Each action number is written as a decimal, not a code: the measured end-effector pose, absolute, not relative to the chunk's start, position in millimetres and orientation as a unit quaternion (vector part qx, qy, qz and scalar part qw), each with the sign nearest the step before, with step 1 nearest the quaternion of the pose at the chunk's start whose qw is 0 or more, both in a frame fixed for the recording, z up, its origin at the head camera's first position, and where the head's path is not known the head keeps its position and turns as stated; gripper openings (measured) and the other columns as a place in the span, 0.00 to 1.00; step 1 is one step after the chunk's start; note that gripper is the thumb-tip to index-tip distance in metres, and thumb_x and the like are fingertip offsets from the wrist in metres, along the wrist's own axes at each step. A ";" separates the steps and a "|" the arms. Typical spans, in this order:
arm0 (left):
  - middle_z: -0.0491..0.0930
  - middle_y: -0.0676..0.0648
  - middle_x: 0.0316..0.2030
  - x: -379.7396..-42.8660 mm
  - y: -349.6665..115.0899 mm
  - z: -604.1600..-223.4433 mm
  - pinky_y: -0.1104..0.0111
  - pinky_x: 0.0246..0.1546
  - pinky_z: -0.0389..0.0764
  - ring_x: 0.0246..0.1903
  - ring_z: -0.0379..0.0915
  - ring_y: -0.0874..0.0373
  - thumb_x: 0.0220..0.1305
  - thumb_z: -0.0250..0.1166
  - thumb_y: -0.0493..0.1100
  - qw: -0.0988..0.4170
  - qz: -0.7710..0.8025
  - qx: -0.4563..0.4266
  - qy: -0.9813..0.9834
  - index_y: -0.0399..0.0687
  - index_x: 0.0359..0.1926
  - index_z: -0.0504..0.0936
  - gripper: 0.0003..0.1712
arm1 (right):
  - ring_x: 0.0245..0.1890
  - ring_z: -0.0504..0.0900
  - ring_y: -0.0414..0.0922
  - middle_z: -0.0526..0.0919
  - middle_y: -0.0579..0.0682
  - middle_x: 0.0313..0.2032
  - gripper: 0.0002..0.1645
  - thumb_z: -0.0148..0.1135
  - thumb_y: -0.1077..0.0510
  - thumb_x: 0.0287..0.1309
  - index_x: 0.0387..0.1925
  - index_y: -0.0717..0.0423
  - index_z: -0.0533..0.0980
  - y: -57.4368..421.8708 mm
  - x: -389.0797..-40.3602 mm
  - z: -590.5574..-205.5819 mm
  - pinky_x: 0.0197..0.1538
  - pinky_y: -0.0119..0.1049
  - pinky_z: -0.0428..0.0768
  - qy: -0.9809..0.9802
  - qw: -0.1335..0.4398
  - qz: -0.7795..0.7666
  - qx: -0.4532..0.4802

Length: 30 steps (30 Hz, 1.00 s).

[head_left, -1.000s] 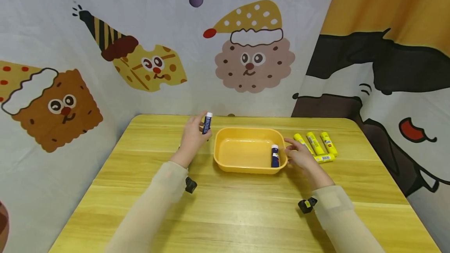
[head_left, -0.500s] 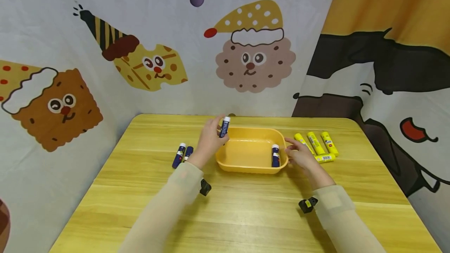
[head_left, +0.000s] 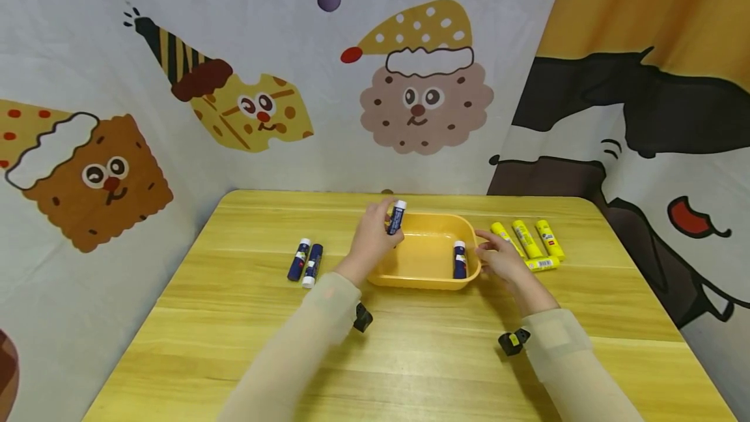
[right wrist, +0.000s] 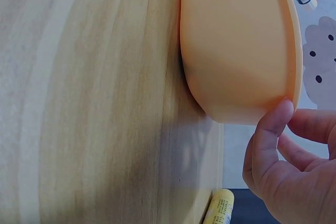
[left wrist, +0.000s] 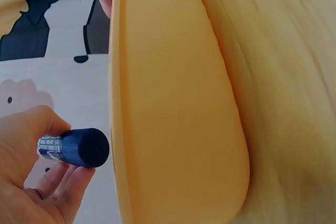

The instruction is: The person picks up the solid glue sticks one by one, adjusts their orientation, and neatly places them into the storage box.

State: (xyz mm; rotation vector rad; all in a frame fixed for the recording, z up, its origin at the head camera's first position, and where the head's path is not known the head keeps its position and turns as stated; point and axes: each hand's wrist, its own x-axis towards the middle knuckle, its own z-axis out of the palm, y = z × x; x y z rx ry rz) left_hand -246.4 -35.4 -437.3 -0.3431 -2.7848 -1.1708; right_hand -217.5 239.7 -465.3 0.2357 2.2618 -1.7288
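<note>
My left hand (head_left: 370, 236) holds a dark blue glue stick (head_left: 396, 217) with a white end, raised above the left part of a yellow plastic basin (head_left: 418, 284). Thumb and fingers pinch the stick, whose ribbed blue end (left wrist: 94, 148) faces the left wrist camera beside the basin's rim. At the basin's right end, my right hand (head_left: 500, 259) grips the rim; the thumb (right wrist: 277, 116) presses the outside near the edge. Inside the basin, toward the right, lies another blue glue stick (head_left: 459, 260). Two more, a left one (head_left: 299, 260) and a right one (head_left: 313, 266), lie left of the basin.
Several yellow glue sticks (head_left: 549, 239) lie on the wooden table (head_left: 410, 350) right of the basin, close to my right hand. Behind the table hangs a cloth (head_left: 328, 83) printed with cartoon figures. Black cameras sit at both wrists.
My left hand has carried the blue glue stick rightward, from left of the basin to above it. Two glue sticks behind that hand came into view. The right hand stays at the rim.
</note>
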 end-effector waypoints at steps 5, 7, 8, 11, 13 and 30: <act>0.71 0.45 0.47 -243.7 -21.0 -439.1 0.67 0.36 0.80 0.41 0.73 0.56 0.52 0.70 0.39 0.036 -0.392 -0.112 -0.913 0.59 0.65 0.65 0.40 | 0.31 0.70 0.38 0.65 0.53 0.43 0.32 0.47 0.64 0.68 0.71 0.55 0.55 239.7 -217.1 -465.1 0.32 0.33 0.79 0.782 0.141 -0.602 0.080; 0.71 0.46 0.47 -242.6 -14.9 -439.5 0.68 0.36 0.79 0.42 0.73 0.56 0.52 0.70 0.40 0.027 -0.393 -0.109 -0.913 0.60 0.66 0.64 0.40 | 0.31 0.69 0.38 0.64 0.53 0.43 0.32 0.47 0.64 0.68 0.71 0.56 0.55 239.5 -216.9 -464.8 0.32 0.32 0.79 0.782 0.140 -0.602 0.079; 0.71 0.47 0.46 -242.3 -11.9 -440.2 0.69 0.35 0.79 0.42 0.73 0.57 0.53 0.70 0.40 0.020 -0.394 -0.107 -0.913 0.60 0.66 0.64 0.40 | 0.32 0.69 0.38 0.64 0.53 0.43 0.32 0.47 0.64 0.68 0.71 0.56 0.55 239.4 -216.9 -464.6 0.32 0.32 0.79 0.782 0.140 -0.602 0.079; 0.71 0.46 0.45 -240.2 -2.9 -441.3 0.70 0.33 0.78 0.40 0.72 0.56 0.53 0.69 0.40 -0.001 -0.409 -0.095 -0.908 0.60 0.67 0.63 0.40 | 0.32 0.70 0.39 0.65 0.52 0.43 0.32 0.47 0.64 0.68 0.71 0.56 0.55 239.1 -217.1 -464.3 0.33 0.32 0.79 0.783 0.141 -0.601 0.079; 0.71 0.46 0.45 -238.7 3.2 -442.7 0.70 0.31 0.78 0.38 0.72 0.57 0.54 0.69 0.39 -0.016 -0.426 -0.080 -0.901 0.59 0.67 0.63 0.40 | 0.33 0.70 0.39 0.65 0.52 0.43 0.32 0.47 0.64 0.68 0.71 0.56 0.55 238.9 -217.5 -464.3 0.33 0.32 0.79 0.783 0.142 -0.600 0.080; 0.77 0.42 0.41 -226.4 48.3 -456.2 0.68 0.29 0.81 0.32 0.77 0.56 0.54 0.70 0.35 -0.116 -0.522 0.018 -0.845 0.51 0.64 0.65 0.37 | 0.30 0.72 0.38 0.65 0.53 0.42 0.33 0.47 0.65 0.67 0.71 0.59 0.53 238.9 -216.2 -462.5 0.32 0.31 0.79 0.778 0.144 -0.608 0.073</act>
